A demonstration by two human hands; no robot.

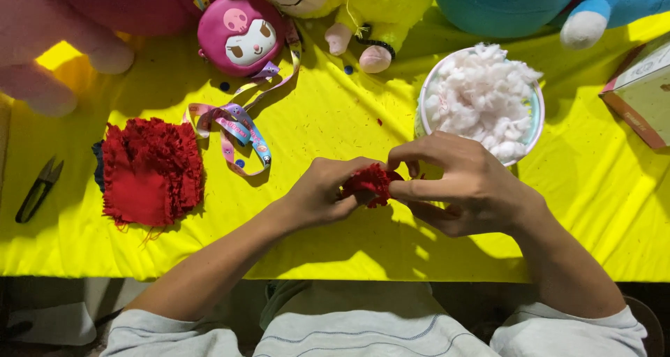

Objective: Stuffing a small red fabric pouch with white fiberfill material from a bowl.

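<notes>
A small fuzzy red fabric piece (pixel 370 182) is pinched between both hands over the yellow table (pixel 335 120). My left hand (pixel 324 193) grips its left side with fingers curled around it. My right hand (pixel 464 186) holds its right edge between thumb and forefinger. Just beyond my right hand stands a white bowl (pixel 424 95) heaped with white stuffing (pixel 481 99). A stack of red fringed fabric (pixel 150 172) lies to the left.
Black thread snips (pixel 38 189) lie at the left edge. A colourful ribbon (pixel 241 127) trails from a pink plush purse (pixel 241 36). Pink, yellow and blue plush toys line the back. A cardboard box (pixel 642 92) sits at the right.
</notes>
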